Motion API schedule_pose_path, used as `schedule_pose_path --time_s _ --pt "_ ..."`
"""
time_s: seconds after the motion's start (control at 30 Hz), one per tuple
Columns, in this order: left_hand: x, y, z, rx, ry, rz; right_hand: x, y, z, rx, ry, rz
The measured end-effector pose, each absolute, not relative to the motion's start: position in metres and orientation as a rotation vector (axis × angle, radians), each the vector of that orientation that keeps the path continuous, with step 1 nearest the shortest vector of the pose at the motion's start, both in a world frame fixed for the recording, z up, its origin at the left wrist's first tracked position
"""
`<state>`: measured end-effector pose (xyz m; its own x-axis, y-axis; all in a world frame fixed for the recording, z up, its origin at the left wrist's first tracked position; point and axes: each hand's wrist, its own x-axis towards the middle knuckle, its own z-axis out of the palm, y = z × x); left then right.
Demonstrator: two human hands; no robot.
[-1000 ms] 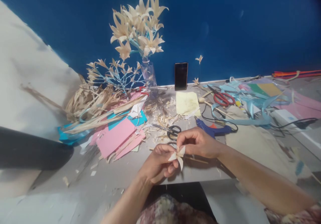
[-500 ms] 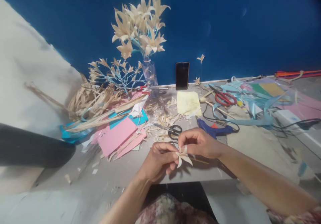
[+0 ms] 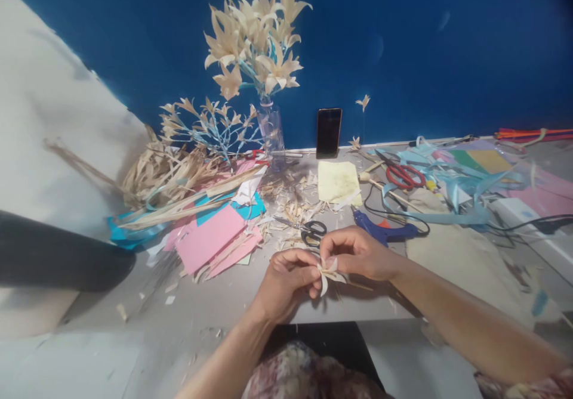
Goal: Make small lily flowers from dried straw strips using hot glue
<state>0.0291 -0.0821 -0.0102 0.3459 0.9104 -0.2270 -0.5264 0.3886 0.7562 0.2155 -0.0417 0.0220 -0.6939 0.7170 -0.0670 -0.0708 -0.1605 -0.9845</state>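
A small cream flower (image 3: 330, 272) with pointed petals is held between my two hands above the front of the table. My left hand (image 3: 290, 281) pinches its left side between thumb and fingers. From the right, my right hand (image 3: 358, 254) has its thumb and fingertips closed on the upper petals. A thin stick (image 3: 360, 286) shows just below my right hand. Black-handled scissors (image 3: 313, 232) lie just beyond my hands, and a blue glue gun (image 3: 385, 229) lies behind my right wrist.
Cream flowers (image 3: 253, 35) stand in a clear bottle (image 3: 271, 136) by the blue wall, near a phone (image 3: 328, 133). Pink paper (image 3: 210, 239) and dried husks (image 3: 165, 169) lie left. Red-handled scissors (image 3: 405, 176), blue ribbon (image 3: 461, 214) and a cord are right. Yellow paper (image 3: 339, 182) is centre back.
The petals have turned slightly between my fingers, and my left fingers have shifted a little. Both hands still hold the flower. The view has moved slightly.
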Motion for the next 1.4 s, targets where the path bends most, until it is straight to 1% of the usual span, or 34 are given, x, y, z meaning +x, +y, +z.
schedule_pose_path --time_s 0.7,1.4 --pt "0.0337 -0.0832 -0.008 0.54 0.537 1.003 0.2153 -0.0422 0.0212 -0.721 -1.545 1.904" --pt "0.0337 -0.0817 -0.0111 0.516 0.593 0.982 0.2146 -0.0412 0.0165 -0.767 -1.582 1.837"
